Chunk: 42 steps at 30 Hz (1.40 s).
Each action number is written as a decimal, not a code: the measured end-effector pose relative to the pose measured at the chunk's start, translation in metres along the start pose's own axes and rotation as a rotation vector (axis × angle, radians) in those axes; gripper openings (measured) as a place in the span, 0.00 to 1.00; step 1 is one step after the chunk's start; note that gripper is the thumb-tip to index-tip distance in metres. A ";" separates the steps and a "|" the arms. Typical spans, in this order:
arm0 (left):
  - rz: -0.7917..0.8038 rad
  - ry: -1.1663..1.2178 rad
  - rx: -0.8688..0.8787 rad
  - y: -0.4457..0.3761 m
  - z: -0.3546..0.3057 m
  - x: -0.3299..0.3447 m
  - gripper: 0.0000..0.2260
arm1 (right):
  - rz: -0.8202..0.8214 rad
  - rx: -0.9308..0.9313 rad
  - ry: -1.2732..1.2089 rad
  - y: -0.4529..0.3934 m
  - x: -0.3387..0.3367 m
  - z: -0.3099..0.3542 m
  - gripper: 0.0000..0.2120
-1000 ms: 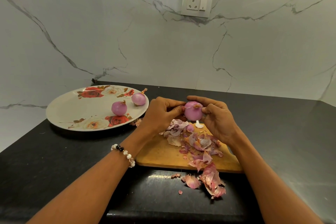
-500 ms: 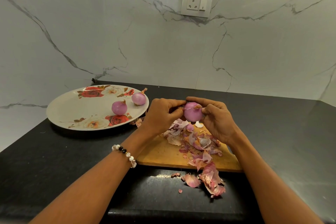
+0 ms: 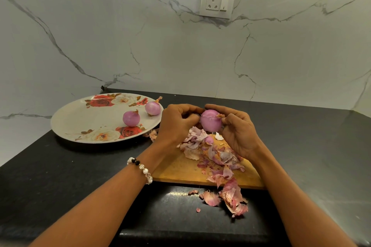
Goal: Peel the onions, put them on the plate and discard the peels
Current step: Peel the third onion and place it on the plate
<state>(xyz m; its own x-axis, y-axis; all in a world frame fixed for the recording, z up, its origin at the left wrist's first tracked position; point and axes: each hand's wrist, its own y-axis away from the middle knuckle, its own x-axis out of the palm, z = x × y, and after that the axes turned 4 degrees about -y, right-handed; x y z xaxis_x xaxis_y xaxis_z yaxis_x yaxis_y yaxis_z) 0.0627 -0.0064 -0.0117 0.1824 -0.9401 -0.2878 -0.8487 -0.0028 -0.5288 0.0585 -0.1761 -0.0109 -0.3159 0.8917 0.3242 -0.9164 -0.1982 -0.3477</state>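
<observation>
onion (image 3: 210, 122) between both hands, stem tip pointing right

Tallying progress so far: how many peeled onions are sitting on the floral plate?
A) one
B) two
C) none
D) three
B: two onions rest on the plate, while a third onion is held over the cutting board.

Home kitchen. Black speckled stone counter (image 3: 60, 176) meeting a white marble-look wall (image 3: 160, 46) with grey veins. White socket (image 3: 217, 2) with a switch set into that wall. Wooden board (image 3: 180, 168) on the counter, strewn with onion peels (image 3: 216, 158). Rose-patterned plate (image 3: 80, 122) at left, holding two peeled onions (image 3: 131, 118).
</observation>
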 end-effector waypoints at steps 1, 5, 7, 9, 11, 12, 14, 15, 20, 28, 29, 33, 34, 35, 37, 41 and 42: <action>0.007 0.037 -0.034 -0.001 0.000 0.000 0.08 | -0.001 0.004 -0.007 0.000 0.000 0.000 0.22; -0.013 0.145 -0.169 0.001 0.000 0.005 0.08 | 0.001 0.004 -0.042 -0.002 -0.001 0.000 0.22; -0.038 0.118 -0.206 0.002 0.002 0.007 0.08 | -0.009 -0.010 -0.066 -0.003 -0.002 -0.001 0.22; -0.080 0.058 -0.254 -0.002 0.006 0.003 0.07 | -0.027 -0.041 -0.122 -0.004 -0.006 0.002 0.19; -0.085 -0.031 -0.259 -0.006 0.011 -0.004 0.06 | -0.046 -0.077 -0.165 -0.006 -0.011 0.005 0.19; -0.080 -0.077 -0.227 -0.007 0.013 -0.007 0.06 | -0.061 -0.085 -0.176 -0.007 -0.013 0.007 0.20; -0.094 -0.135 -0.137 -0.006 0.010 -0.009 0.05 | -0.080 -0.090 -0.172 -0.008 -0.016 0.007 0.20; -0.111 -0.148 -0.094 -0.005 0.008 -0.007 0.05 | -0.084 -0.084 -0.153 -0.008 -0.016 0.007 0.19; -0.160 -0.131 0.186 -0.002 -0.001 -0.006 0.07 | -0.104 -0.054 -0.028 -0.007 -0.012 0.005 0.18; 0.051 -0.164 0.490 -0.005 0.006 -0.004 0.14 | -0.031 -0.002 0.081 -0.005 -0.008 0.002 0.17; 0.044 -0.157 0.475 -0.005 0.007 -0.005 0.13 | -0.023 0.004 0.091 -0.004 -0.008 0.002 0.17; 0.005 -0.168 0.452 -0.005 0.007 -0.010 0.12 | 0.046 0.023 0.125 -0.003 -0.007 0.002 0.13; 0.010 -0.198 0.472 -0.004 0.006 -0.010 0.11 | 0.055 0.028 0.154 -0.002 -0.007 0.001 0.14; 0.017 -0.237 0.493 -0.004 0.006 -0.010 0.11 | 0.056 0.032 0.198 -0.002 -0.008 0.000 0.16; 0.021 -0.324 0.527 -0.003 0.005 -0.010 0.10 | 0.050 0.022 0.303 -0.002 -0.009 -0.001 0.20; 0.030 -0.452 0.567 -0.001 0.004 -0.009 0.09 | 0.072 -0.013 0.358 0.000 -0.008 -0.001 0.23; 0.035 -0.488 0.580 -0.001 0.004 -0.008 0.08 | 0.080 -0.024 0.363 0.000 -0.008 -0.001 0.23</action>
<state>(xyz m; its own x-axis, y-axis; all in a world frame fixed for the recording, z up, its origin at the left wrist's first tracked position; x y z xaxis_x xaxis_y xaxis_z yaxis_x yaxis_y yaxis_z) 0.0637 0.0021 -0.0119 0.4736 -0.6788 -0.5612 -0.4853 0.3306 -0.8094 0.0611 -0.1825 -0.0147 -0.2746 0.9609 -0.0365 -0.8849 -0.2674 -0.3814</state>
